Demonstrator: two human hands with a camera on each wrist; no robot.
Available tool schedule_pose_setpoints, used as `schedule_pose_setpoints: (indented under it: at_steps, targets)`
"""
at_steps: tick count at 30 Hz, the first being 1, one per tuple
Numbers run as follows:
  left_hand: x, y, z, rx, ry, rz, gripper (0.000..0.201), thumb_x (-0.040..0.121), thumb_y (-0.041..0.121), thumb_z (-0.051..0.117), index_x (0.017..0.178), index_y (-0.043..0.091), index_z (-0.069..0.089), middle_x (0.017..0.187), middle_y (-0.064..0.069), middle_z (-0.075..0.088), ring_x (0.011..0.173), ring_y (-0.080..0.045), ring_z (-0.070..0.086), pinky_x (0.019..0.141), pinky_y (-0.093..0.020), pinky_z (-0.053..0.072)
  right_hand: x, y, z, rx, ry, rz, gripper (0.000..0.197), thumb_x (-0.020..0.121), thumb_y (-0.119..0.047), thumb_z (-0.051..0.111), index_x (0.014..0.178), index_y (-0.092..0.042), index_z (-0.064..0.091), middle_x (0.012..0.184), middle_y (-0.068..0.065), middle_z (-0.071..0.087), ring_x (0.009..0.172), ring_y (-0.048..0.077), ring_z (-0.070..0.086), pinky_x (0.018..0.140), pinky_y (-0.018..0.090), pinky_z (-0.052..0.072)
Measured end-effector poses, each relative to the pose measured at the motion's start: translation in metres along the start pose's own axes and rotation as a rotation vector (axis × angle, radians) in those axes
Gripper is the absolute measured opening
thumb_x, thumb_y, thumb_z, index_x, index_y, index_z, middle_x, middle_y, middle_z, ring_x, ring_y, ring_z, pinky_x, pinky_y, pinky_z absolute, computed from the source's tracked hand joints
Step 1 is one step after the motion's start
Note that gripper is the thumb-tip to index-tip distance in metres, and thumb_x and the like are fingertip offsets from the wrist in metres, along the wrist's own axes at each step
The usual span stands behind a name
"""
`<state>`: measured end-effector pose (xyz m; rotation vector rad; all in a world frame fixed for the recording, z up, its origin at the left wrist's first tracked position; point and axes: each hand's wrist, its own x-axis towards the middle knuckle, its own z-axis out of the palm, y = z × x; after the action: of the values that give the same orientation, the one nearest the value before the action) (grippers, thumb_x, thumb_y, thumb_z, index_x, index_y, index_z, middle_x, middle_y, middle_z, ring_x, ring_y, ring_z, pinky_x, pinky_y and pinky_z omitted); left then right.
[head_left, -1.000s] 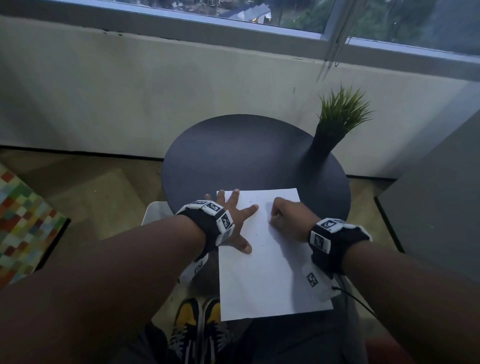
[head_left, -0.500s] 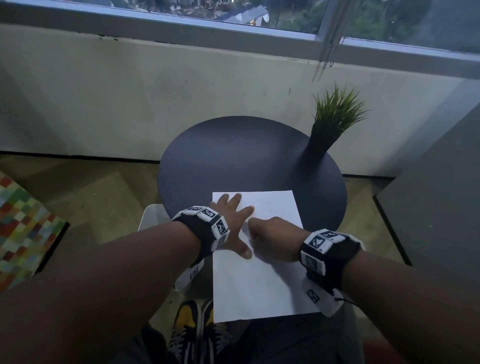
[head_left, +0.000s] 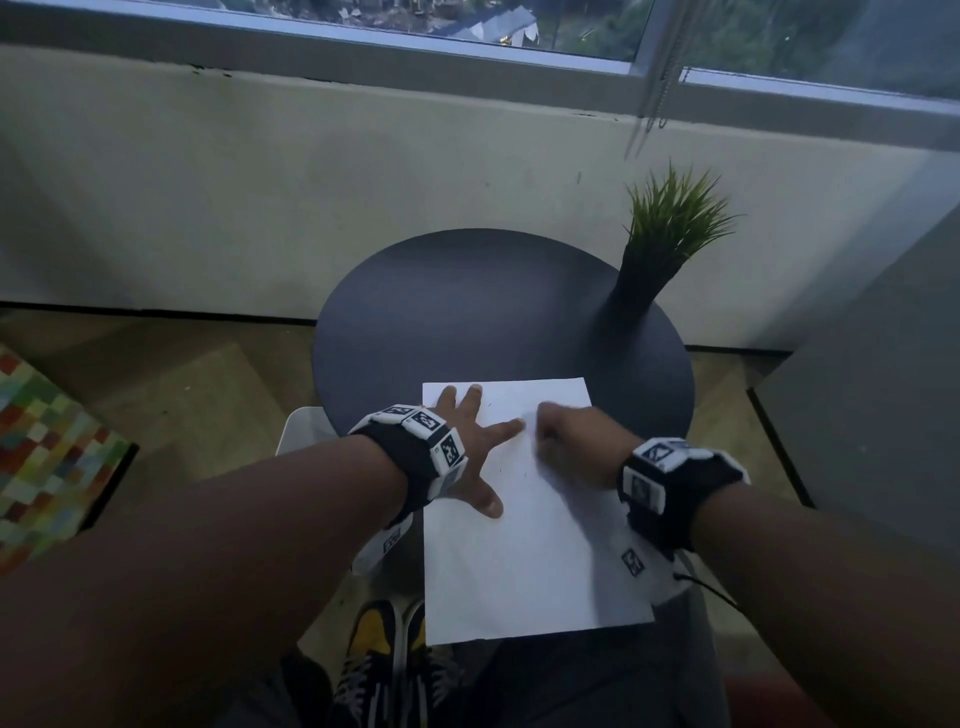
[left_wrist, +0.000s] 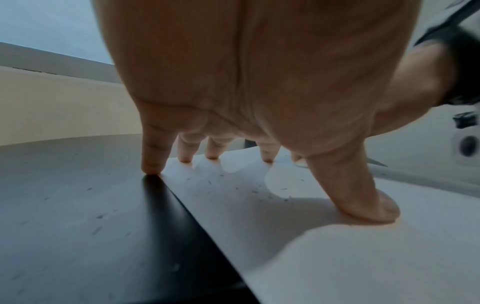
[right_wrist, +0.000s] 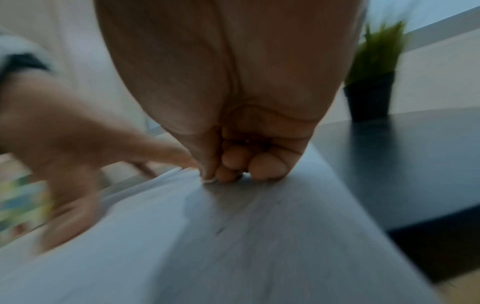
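Note:
A white sheet of paper (head_left: 519, 561) lies on the near edge of a round dark table (head_left: 493, 312) and overhangs it towards me. My left hand (head_left: 470, 447) presses the sheet's left part with straight, spread fingers (left_wrist: 153, 156), the little finger at the paper's edge. My right hand (head_left: 571, 441) is a curled fist on the sheet (right_wrist: 233, 246), just right of the left forefinger. Its thumb and fingertips (right_wrist: 267, 166) touch the paper. Whether they pinch something small is hidden. The right wrist view is blurred. Small dark specks dot the paper (left_wrist: 311, 246).
A green plant in a dark pot (head_left: 670, 228) stands at the table's far right. A white seat (head_left: 301, 431) and yellow-black shoes (head_left: 384, 649) lie below the table edge. A colourful cushion (head_left: 47, 457) is at left, a grey cabinet (head_left: 883, 415) at right.
My right fist slid towards me and left across the paper, then back away, close to the left forefinger. The left hand stayed pressed on the sheet.

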<state>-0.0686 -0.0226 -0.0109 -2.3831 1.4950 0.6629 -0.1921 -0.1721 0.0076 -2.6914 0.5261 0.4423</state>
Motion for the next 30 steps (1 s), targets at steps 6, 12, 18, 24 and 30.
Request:
schedule_pose_setpoints:
  at_steps: [6,12,18,24,30]
  targets:
    - [0.0,0.004,-0.004,0.003,-0.031,-0.013,0.116,0.066,0.078,0.073,0.151,0.06,-0.004,0.168,-0.015,-0.009,0.151,-0.049,-0.003,0.114,-0.068,0.027,-0.021,-0.021,0.02,-0.044,-0.053,-0.17,0.004,0.094,-0.024,0.043,0.094,-0.023,0.046,0.083,0.002,0.062,0.076,0.025,0.059,0.067,0.034,0.049]
    - [0.0,0.006,-0.005,0.02,-0.038,-0.03,0.117,0.066,0.079,0.072,0.152,0.059,-0.005,0.168,-0.016,-0.009,0.151,-0.049,-0.001,0.114,-0.067,0.028,0.003,0.011,0.0,-0.052,0.084,0.005,0.011,0.094,-0.024,0.044,0.083,-0.021,0.044,0.076,0.002,0.055,0.069,0.026,0.051,0.058,0.03,0.039]
    - [0.0,0.005,-0.006,0.034,-0.051,-0.023,0.118,0.067,0.079,0.071,0.153,0.058,-0.006,0.168,-0.016,-0.01,0.151,-0.049,-0.002,0.113,-0.068,0.026,-0.031,-0.024,0.022,-0.093,-0.155,-0.263,0.014,0.09,-0.017,0.051,0.09,-0.026,0.04,0.087,0.006,0.064,0.077,0.027,0.06,0.069,0.037,0.053]
    - [0.002,0.005,-0.003,0.029,-0.035,-0.03,0.118,0.066,0.079,0.071,0.152,0.059,-0.006,0.167,-0.016,-0.007,0.151,-0.048,0.001,0.113,-0.066,0.029,-0.001,0.01,0.007,-0.091,0.139,0.006,0.008,0.091,-0.024,0.036,0.085,-0.019,0.039,0.072,0.001,0.051,0.073,0.033,0.058,0.058,0.034,0.039]
    - [0.003,0.005,-0.003,0.033,-0.039,-0.019,0.118,0.066,0.079,0.072,0.154,0.057,-0.004,0.167,-0.016,-0.009,0.151,-0.05,-0.002,0.114,-0.067,0.028,-0.026,-0.016,0.025,-0.03,-0.084,-0.201,0.012,0.093,-0.022,0.042,0.088,-0.029,0.034,0.084,0.006,0.062,0.074,0.027,0.059,0.066,0.036,0.051]
